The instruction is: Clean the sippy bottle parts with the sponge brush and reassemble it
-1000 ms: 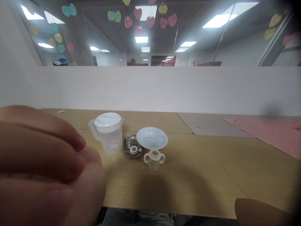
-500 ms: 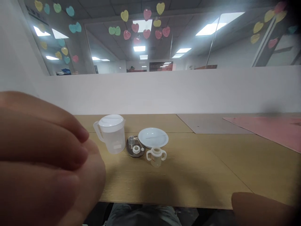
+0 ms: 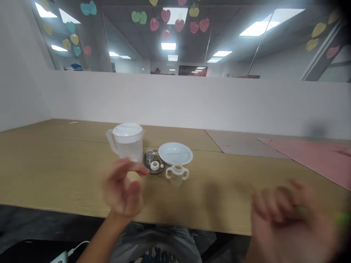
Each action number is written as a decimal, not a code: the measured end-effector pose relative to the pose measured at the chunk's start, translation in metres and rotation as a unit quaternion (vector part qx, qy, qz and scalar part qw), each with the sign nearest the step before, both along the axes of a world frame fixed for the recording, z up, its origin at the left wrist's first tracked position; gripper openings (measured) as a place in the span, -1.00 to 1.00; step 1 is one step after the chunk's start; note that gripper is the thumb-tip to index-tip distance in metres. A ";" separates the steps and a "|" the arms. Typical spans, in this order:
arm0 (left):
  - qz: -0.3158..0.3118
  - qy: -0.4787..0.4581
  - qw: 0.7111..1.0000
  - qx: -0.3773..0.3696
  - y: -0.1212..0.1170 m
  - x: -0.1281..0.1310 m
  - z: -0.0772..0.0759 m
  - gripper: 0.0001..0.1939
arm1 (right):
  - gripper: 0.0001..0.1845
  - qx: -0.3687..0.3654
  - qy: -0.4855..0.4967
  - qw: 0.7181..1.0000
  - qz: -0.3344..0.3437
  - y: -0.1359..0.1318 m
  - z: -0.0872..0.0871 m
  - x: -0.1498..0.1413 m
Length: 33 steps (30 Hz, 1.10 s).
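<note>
Clear cup (image 3: 177, 176) stands right of the half-open, empty left hand (image 3: 124, 191); blurred right hand (image 3: 286, 215) curls, its hold unclear.

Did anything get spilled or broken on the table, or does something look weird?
I see no spills, and the pitcher and two-handled cup stand upright. One odd thing: a thin line crosses the white dish. I can't tell if it's a stick or a crack.
</note>
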<state>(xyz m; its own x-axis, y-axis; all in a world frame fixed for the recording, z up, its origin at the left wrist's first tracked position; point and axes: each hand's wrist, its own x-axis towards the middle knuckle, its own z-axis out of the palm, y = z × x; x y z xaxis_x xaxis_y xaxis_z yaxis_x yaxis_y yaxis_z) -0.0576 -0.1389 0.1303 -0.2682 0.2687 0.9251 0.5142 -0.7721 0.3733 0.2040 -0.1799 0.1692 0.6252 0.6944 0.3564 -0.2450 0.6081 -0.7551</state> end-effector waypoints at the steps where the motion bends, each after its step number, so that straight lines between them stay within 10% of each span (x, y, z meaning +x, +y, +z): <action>1: -0.006 0.011 1.000 -0.021 0.008 0.012 -0.012 -0.74 | -0.85 -0.019 0.029 0.999 0.024 0.009 -0.010 -0.006; 9: -0.058 0.260 0.919 -0.291 0.087 0.059 -0.068 -0.32 | -0.57 -0.176 0.045 0.979 0.094 0.062 -0.084 -0.020; 17: -0.089 0.171 0.915 -0.355 0.101 0.076 -0.099 -0.45 | -0.30 -0.247 -0.120 0.954 0.119 0.068 -0.105 -0.011; 24: -0.175 0.092 0.888 -0.415 0.085 0.061 -0.071 -0.42 | -0.55 -0.189 -0.395 0.897 0.061 0.063 -0.098 0.006; 33: 0.027 0.227 0.950 -0.211 0.085 0.036 -0.044 -0.50 | -0.64 -0.165 -0.625 0.762 -0.021 0.045 -0.072 0.002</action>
